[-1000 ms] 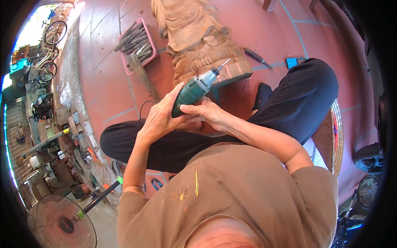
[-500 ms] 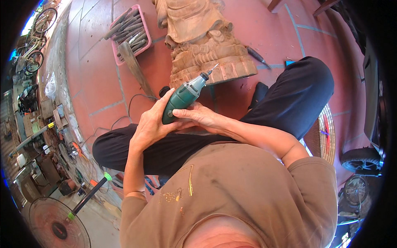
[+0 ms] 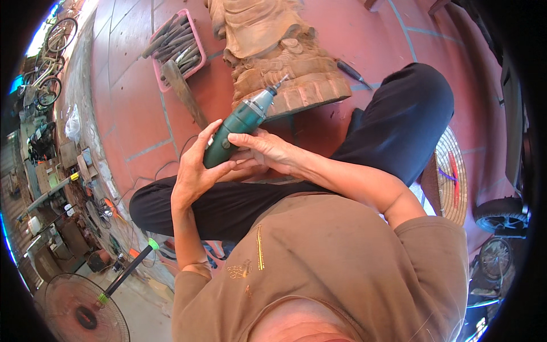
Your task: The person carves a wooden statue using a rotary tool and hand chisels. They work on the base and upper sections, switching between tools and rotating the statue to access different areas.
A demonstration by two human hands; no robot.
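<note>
Both hands are on the green grinder (image 3: 236, 128): the left hand (image 3: 196, 171) wraps its fingers tight round the body from below while the right hand (image 3: 265, 151) clamps over the top, likely to steady it. Its bit points up at the base of the wood carving (image 3: 279, 57) on the floor, just short of touching. A pink tray (image 3: 196, 43) of chisels sits left of it; no labels can be made out.
</note>
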